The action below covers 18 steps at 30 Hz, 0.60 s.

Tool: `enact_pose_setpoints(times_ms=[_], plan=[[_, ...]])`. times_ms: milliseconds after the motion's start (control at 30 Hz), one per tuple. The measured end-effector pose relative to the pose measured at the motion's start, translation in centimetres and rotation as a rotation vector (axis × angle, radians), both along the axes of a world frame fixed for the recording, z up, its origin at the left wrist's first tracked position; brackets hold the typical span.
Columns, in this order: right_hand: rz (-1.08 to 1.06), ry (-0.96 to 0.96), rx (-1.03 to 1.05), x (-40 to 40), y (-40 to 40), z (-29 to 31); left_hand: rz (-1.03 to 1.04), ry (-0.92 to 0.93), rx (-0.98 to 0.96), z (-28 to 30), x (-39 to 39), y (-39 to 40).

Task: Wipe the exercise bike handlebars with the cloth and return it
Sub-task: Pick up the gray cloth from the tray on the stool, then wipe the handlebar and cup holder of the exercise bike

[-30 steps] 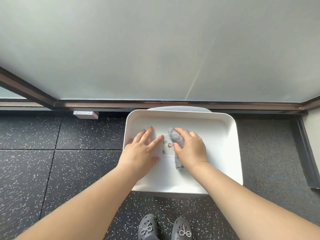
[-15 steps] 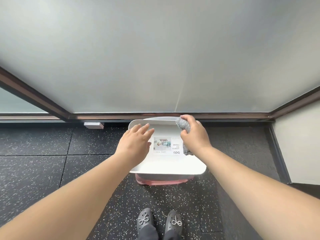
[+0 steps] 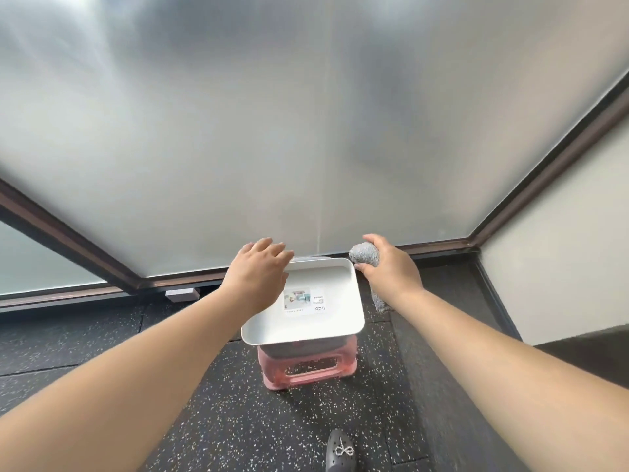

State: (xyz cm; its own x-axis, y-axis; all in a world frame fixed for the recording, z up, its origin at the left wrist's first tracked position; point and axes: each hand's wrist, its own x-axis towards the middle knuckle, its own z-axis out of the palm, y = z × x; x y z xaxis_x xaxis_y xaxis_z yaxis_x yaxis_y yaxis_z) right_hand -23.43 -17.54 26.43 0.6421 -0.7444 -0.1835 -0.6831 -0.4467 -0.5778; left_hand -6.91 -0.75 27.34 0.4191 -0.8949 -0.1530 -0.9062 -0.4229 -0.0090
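Observation:
A grey cloth (image 3: 366, 255) is gripped in my right hand (image 3: 389, 267), held up to the right of the white tray (image 3: 343, 330); one end of it hangs below my wrist. The tray holds only a printed label and rests on a pink stool (image 3: 306, 367). My left hand (image 3: 257, 272) hovers with fingers spread over the tray's far left corner and holds nothing. No exercise bike is in view.
Frosted glass panels with dark brown frames (image 3: 85, 255) rise straight ahead. A white wall (image 3: 561, 247) stands at the right. The floor is black speckled rubber (image 3: 102, 335). A small white block (image 3: 182, 294) lies by the frame. My shoe (image 3: 340, 453) shows at the bottom.
My right hand has lifted the cloth out of the tray and carried it up and to the right. My left hand rose off the tray. The view has pulled back and upward.

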Motion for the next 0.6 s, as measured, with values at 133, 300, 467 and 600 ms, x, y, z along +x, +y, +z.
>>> enact_pose_setpoints(times_ms=[133,300,467,600], plan=[[-0.085,0.027,-0.034,-3.7,0.7,2.1,-0.094,-0.008,-0.002,1.7,-2.4,0.3],[-0.239,-0.037,-0.04,-8.7,3.4,4.2,-0.222,0.004,-0.003,2.9,-5.3,0.9],[-0.411,-0.062,-0.111,-15.0,7.4,6.0,-0.328,0.027,-0.007,4.0,-9.3,1.4],[-0.517,-0.054,-0.112,-20.8,10.2,7.6,-0.458,0.025,-0.04,5.4,-13.6,1.3]])
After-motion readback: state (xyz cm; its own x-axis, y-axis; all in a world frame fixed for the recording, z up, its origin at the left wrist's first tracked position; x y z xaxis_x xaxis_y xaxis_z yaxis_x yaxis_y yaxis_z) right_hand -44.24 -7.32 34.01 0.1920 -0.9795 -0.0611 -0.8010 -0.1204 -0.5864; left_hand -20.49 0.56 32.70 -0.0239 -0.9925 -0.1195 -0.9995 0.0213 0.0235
